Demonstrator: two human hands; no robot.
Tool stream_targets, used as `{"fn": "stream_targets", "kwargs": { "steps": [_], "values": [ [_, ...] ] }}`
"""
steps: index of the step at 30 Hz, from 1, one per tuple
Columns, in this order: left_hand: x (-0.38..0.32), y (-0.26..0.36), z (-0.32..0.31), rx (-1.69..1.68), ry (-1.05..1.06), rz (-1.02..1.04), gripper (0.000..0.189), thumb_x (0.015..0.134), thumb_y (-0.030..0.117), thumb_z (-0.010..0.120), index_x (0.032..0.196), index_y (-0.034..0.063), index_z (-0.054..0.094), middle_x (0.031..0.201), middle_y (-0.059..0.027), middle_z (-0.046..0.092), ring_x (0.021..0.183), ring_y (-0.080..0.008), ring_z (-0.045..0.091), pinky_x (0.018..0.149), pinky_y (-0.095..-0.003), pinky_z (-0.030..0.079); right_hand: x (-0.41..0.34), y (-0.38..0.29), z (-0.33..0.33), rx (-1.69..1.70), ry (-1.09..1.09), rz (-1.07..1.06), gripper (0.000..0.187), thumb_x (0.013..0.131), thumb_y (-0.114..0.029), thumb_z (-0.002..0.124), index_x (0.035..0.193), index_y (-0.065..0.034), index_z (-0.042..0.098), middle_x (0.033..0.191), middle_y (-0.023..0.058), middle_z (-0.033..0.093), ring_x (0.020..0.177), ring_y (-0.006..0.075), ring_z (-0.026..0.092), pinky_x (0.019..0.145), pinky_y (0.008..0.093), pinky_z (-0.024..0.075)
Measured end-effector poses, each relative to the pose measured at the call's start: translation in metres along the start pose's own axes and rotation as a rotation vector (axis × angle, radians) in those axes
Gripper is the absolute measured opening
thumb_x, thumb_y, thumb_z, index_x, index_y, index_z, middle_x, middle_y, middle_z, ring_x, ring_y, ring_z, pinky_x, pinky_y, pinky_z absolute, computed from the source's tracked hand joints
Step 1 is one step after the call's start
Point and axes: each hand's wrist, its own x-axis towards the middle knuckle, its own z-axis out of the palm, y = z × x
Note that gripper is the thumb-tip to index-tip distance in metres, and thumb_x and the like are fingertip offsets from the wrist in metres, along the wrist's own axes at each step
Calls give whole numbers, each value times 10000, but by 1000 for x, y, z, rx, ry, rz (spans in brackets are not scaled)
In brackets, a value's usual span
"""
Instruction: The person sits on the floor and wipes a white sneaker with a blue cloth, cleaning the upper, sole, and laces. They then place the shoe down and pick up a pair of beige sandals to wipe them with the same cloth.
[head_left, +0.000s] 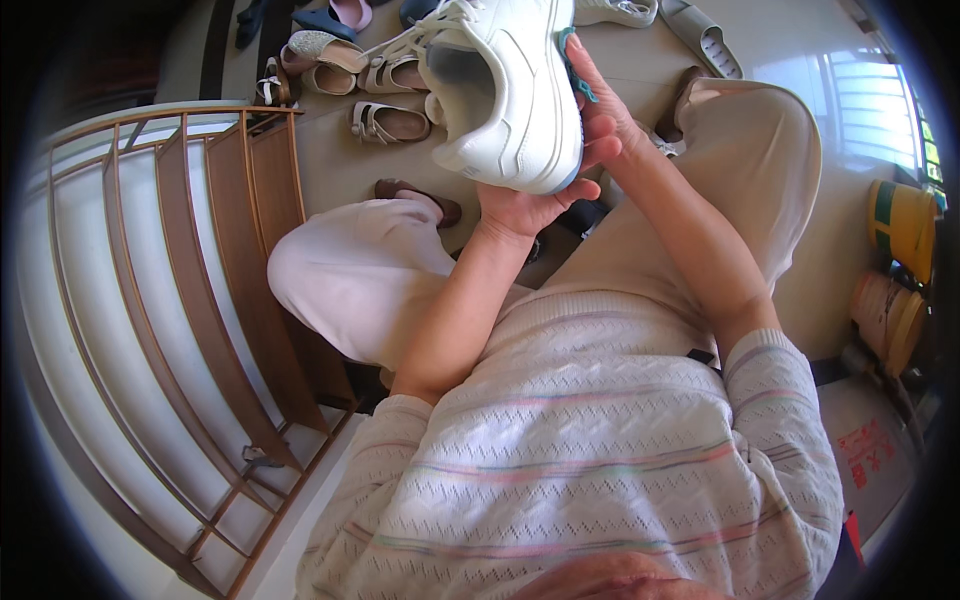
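A white lace-up sneaker (525, 112) is raised before me, its heel towards me and its laces hanging loose at the upper left. My left hand (523, 208) supports it from below at the heel, the fingers partly hidden under the sole. Against the right side of the sole, my right hand (604, 112) presses a teal cloth (576, 71) with its fingertips. Part of that cloth is hidden between the hand and the shoe. The toe of the sneaker is cut off by the picture's top edge.
A brown slatted rack (229, 187) stands at the left. Beige sandals (391, 122), other shoes and a grey slide sandal (701, 37) lie on the tiled floor. Yellow containers (904, 225) stand at the right, by a cardboard-like box (866, 442) bearing writing. Something dark lies between my legs.
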Motion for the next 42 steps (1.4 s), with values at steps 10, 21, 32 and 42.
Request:
{"fn": "stream_targets", "kwargs": {
  "steps": [10,21,32,42],
  "values": [
    [-2,9,8,3,-15,45,735,884,551,426,1343,-18,349,1188,-296,458,969,-399,526,673,-434,514,1,7,23,-251,39,-136,516,841,-534,600,1076,-75,609,939,42,654,803,128,628,736,296,544],
    [-20,31,13,72,-21,29,721,881,529,439,1359,3,318,1144,-302,455,932,-393,524,616,-423,488,-4,-26,6,-1157,298,-758,407,817,-247,643,1137,-29,519,899,142,615,788,293,612,669,354,499],
    [-24,34,20,272,207,260,713,853,617,365,1308,70,413,1087,-228,552,801,-374,561,487,-381,480,-38,11,54,-1597,76,-830,374,799,-196,695,1126,-44,593,934,126,609,789,221,648,734,316,513],
    [-42,43,10,254,167,339,743,846,626,388,1373,104,342,1284,-178,457,1081,-384,503,540,-461,514,-63,37,64,-1946,46,-915,328,685,-212,707,976,-113,592,862,86,587,782,301,612,665,398,510]
  ]
}}
